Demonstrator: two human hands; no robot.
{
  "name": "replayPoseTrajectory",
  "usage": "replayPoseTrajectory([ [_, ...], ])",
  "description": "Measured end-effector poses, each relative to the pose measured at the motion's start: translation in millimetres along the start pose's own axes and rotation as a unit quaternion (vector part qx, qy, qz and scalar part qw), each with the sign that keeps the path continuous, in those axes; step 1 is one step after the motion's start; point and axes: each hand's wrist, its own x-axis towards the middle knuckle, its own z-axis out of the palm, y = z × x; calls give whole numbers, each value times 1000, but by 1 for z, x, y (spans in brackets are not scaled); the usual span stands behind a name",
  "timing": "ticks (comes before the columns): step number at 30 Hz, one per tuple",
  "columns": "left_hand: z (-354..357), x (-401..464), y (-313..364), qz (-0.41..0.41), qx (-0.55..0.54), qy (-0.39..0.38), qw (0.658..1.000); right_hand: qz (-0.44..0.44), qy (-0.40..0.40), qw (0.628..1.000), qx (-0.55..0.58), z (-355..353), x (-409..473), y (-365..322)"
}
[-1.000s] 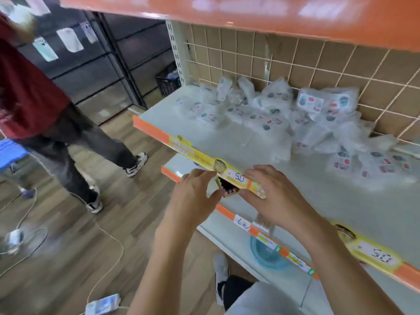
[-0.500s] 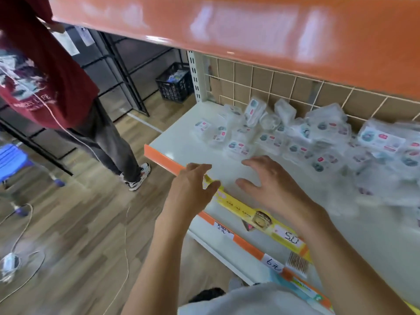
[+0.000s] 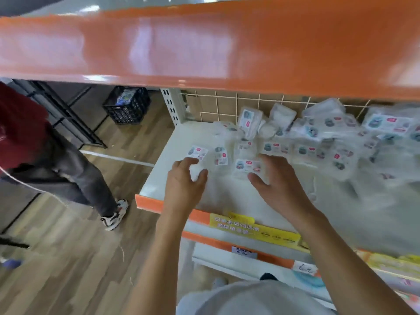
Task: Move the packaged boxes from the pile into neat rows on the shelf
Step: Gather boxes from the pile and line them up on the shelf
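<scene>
A loose pile of clear-wrapped boxes (image 3: 318, 142) with white, blue and red labels covers the back and right of the white shelf (image 3: 156, 178). One box (image 3: 197, 152) lies apart at the pile's left edge, just beyond the fingertips of my left hand (image 3: 184, 180), which hovers with thumb and fingers spread and holds nothing. My right hand (image 3: 275, 180) reaches over the shelf, fingers straight, its fingertips at another labelled box (image 3: 246, 167) on the near edge of the pile. The image is blurred by motion.
An orange upper shelf (image 3: 204, 46) hangs low over the working shelf. A wire grid (image 3: 227, 103) backs it. A yellow price strip (image 3: 254, 230) runs along the front lip. A person in a red top (image 3: 56, 155) stands to the left; a black crate (image 3: 127, 105) sits on the floor.
Both hands have moved up from the shelf's front price strip and forward over the shelf to the near edge of the pile. The view has tilted up and shifted left.
</scene>
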Motion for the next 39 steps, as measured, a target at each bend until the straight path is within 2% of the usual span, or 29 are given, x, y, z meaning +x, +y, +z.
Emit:
replayPoseTrajectory([
  [3,-9,25,-16,-3,-41,9,999,77,-6,997,-14,17,4,-3],
  [6,-15,43,-29,-12,-54,0,998,144,27,989,9,26,8,-9],
  [11,-14,67,-37,-33,-60,-73,995,174,73,982,18,28,1,-26],
  [17,-14,81,-37,-30,-73,-137,987,213,149,950,171,34,-15,-34],
  [23,-26,84,-38,-68,-191,-178,963,246,207,906,274,36,-24,-35],
  [26,-31,82,-42,-41,-213,-192,957,251,209,885,332,34,-31,-29],
  [31,-30,77,-49,-100,-318,-218,917,244,224,857,394,30,-45,-22],
  [35,-25,69,-47,-75,-276,-227,931,248,240,841,417,25,-55,-21],
  [39,-27,62,-41,-33,-219,-262,939,246,243,845,408,20,-64,-18],
])
